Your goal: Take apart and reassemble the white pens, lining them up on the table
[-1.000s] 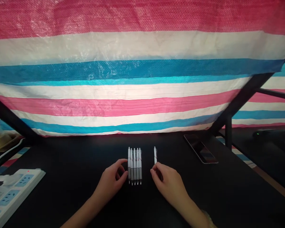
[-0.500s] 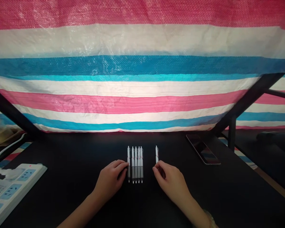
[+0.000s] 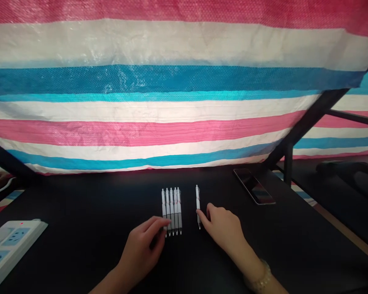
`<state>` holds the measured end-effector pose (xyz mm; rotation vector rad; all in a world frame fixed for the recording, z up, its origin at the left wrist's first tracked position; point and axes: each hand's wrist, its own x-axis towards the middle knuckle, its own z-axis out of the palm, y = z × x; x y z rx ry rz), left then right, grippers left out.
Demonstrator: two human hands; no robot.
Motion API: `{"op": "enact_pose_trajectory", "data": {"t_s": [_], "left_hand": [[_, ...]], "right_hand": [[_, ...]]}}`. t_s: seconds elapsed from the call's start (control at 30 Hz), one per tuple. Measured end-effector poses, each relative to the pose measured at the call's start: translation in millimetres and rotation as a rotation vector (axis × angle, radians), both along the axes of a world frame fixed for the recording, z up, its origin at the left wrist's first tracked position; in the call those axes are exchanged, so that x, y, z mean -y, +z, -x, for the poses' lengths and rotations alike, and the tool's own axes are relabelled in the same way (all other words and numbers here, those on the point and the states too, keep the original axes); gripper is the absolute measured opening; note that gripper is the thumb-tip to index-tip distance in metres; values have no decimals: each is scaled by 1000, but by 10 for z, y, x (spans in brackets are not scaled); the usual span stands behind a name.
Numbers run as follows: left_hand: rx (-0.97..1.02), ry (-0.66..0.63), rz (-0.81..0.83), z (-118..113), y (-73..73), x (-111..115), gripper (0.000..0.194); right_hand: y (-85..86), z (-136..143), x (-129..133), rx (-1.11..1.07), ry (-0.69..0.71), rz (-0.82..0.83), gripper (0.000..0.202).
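Several white click pens with grey grips lie side by side as a row of pens (image 3: 171,204), tips towards me. My left hand (image 3: 145,243) is at the row's left side, its index fingertip over the grey grips and its thumb by the leftmost pen. The fingers are apart and grasp nothing. To the right, separated by a gap, lies a single white pen (image 3: 198,198), parallel to the row. My right hand (image 3: 223,226) is beside it with the thumb touching its grip. The index finger is spread away from that pen; the other fingers are partly hidden.
A dark smartphone (image 3: 254,187) lies at the back right of the black table (image 3: 110,196). At the left edge is a white power strip (image 3: 14,245). Striped sheeting (image 3: 141,110) hangs behind, between dark slanted bars (image 3: 297,130).
The leftmost pen has moved right against the row, with my left fingertip now over the grips. My right index finger has come off the single pen. The view has shifted slightly.
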<state>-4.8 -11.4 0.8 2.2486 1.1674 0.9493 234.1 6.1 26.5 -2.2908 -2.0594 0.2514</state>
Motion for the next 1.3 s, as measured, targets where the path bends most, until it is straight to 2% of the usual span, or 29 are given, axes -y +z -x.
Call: {"op": "enact_pose_trajectory", "data": {"t_s": [0.1,0.23,0.3,0.37,0.43,0.5,0.57,0.67,0.73,0.8,0.87,0.97,1.03,1.1,1.2,1.3], "left_hand": [[58,-118,0,-93,6,161,27],[94,-195,-54,-187,14,303,26],[152,-165,-55,-200,14,338,24],[250,-71,-10,-182,17,354,20],[348,25,134,-136,28,344,15],[436,79,361,-81,41,304,15],[567,148,577,-42,45,241,19],[814,311,816,-42,30,144,21],[947,379,902,-63,22,109,24],[1017,352,908,-70,20,110,25],[1007,246,835,-49,18,142,21],[895,105,659,15,-12,213,32],[856,78,564,47,-49,246,34],[852,73,542,52,-87,256,33],[816,80,639,22,-132,239,38],[747,177,706,-12,-167,230,49]], "right_hand": [[-57,63,15,43,-4,-11,38],[-112,119,45,46,46,-12,26],[-116,114,49,30,51,-14,23],[-98,96,45,6,34,-27,25],[-65,78,43,-28,13,-50,28],[-27,68,51,-66,6,-79,30],[2,68,70,-202,35,-141,32],[21,90,107,-632,152,-205,37],[21,122,129,-928,221,-117,41],[9,166,150,-1154,251,53,44],[-20,215,176,-1313,263,219,48],[-89,281,233,-1420,284,426,56],[-134,312,275,-1429,291,524,62],[-161,334,313,-1414,294,568,66],[-146,357,356,-1407,324,558,62],[-86,374,388,-1311,354,516,52]]}}
